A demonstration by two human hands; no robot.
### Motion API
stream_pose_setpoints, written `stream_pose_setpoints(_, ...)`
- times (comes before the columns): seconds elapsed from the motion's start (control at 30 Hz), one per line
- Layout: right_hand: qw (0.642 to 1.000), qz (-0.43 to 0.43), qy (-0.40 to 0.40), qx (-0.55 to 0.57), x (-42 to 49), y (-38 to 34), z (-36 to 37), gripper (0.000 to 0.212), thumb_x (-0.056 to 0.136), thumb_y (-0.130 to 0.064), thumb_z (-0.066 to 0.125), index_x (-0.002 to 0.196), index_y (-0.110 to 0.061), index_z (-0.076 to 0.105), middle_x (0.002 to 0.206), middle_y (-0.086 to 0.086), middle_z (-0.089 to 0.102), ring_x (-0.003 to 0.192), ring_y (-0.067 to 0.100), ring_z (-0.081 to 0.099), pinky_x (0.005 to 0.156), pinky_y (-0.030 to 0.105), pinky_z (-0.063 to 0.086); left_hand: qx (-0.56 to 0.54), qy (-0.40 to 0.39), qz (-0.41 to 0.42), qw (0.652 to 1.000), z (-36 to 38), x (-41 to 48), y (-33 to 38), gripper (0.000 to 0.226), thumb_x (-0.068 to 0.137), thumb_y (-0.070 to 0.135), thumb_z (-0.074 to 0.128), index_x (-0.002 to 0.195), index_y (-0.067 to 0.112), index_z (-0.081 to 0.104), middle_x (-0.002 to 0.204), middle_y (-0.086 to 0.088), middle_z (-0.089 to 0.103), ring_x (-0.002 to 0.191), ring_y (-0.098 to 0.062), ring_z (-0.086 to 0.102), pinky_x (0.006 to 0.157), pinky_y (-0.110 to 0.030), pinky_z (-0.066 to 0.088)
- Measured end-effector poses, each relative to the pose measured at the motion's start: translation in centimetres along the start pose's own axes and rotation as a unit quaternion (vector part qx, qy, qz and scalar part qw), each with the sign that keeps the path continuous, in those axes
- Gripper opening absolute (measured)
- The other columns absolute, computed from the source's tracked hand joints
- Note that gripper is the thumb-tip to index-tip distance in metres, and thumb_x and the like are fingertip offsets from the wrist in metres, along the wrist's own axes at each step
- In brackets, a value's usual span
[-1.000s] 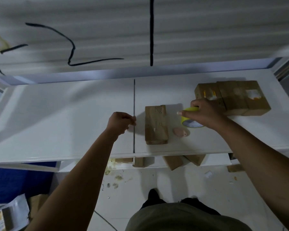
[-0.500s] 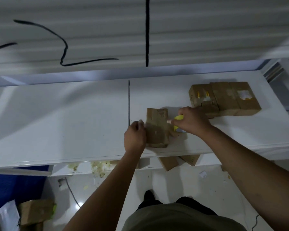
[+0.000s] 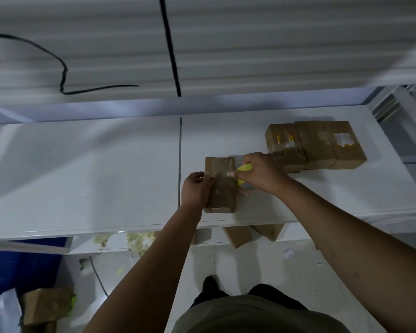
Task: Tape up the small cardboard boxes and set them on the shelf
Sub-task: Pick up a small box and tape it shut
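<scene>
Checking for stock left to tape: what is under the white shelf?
Under the shelf, near its front edge, two brown boxes poke out on a lower level, beside pale scraps. The shelf covers everything further back.

A: What colour is the box (image 3: 220, 188) showing?
B: Plain brown, with small dark print near its far end.
A: And the tape roll (image 3: 244, 175)?
B: It's showing bright yellow. The shelf (image 3: 82, 174) is looking white, and the wall (image 3: 250, 44) is showing pale ridges crossed by black cables (image 3: 171, 51).
</scene>
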State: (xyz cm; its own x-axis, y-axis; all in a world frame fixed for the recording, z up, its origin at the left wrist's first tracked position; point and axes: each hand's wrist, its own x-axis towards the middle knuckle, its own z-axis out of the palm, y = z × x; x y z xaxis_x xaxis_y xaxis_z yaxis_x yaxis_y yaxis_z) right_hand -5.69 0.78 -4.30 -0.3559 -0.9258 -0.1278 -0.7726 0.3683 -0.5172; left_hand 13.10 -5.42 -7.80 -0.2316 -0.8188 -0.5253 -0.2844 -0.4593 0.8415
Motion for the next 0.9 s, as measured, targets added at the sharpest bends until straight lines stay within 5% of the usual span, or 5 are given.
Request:
stream_pose_setpoints(0.23,0.999,-0.024,0.013,0.027,0.4,-0.7,-0.6,0.045,0.081,-0.061,0.078,0.065,-0.032,0.047,0.064,-0.011,0.048,0.060,0.005,0.050,0.053,0.026,0.031,-0.101,-0.016,-0.028,0.994,0.0,-0.4,1.0,0.044,0.091,0.028,0.084,0.130,0.013,0.071,0.115,-0.009,0.079,0.097,-0.027,0.076,0.062,-0.030,0.060)
stream_pose_setpoints(0.43,0.998,-0.019,-0.002,0.063,1.0,0.0,-2.9,0.061,0.081,-0.063,0.077,0.073,-0.006,0.058,0.064,0.000,0.046,0.058,0.014,0.049,0.056,0.030,0.033,-0.129,-0.047,0.002,0.991,-0.3,-0.2,0.9,0.054,0.087,0.030,0.088,0.132,0.007,0.072,0.121,-0.013,0.079,0.113,-0.034,0.075,0.102,-0.052,0.060)
stream_pose_setpoints(0.63,0.990,0.016,-0.102,0.095,1.6,1.2,-3.3,0.055,0.096,-0.059,0.061,0.073,-0.011,0.048,0.067,0.000,0.040,0.064,0.017,0.044,0.065,0.035,0.029,-0.083,0.004,-0.033,0.996,-2.3,1.3,0.7,0.053,0.078,0.040,0.093,0.119,0.009,0.078,0.098,-0.005,0.083,0.091,-0.024,0.080,0.070,-0.031,0.065)
stream_pose_setpoints(0.8,0.994,0.035,-0.085,0.059,3.4,1.7,-1.9,0.042,0.098,-0.053,0.055,0.074,-0.018,0.059,0.077,-0.002,0.059,0.078,0.021,0.059,0.066,0.033,0.038,-0.051,0.087,-0.003,0.995,-3.8,2.4,0.4,0.060,0.075,0.047,0.095,0.123,0.015,0.078,0.100,-0.001,0.082,0.089,-0.020,0.079,0.081,-0.038,0.067)
stream_pose_setpoints(0.9,0.996,0.037,-0.080,0.009,4.5,0.8,-1.0,0.040,0.092,-0.058,0.053,0.072,-0.024,0.059,0.078,-0.007,0.059,0.075,0.013,0.055,0.061,0.029,0.035,0.038,0.132,0.070,0.988,-3.6,2.6,0.5,0.044,0.082,0.058,0.085,0.112,0.027,0.080,0.092,0.011,0.080,0.083,-0.012,0.078,0.081,-0.038,0.067)
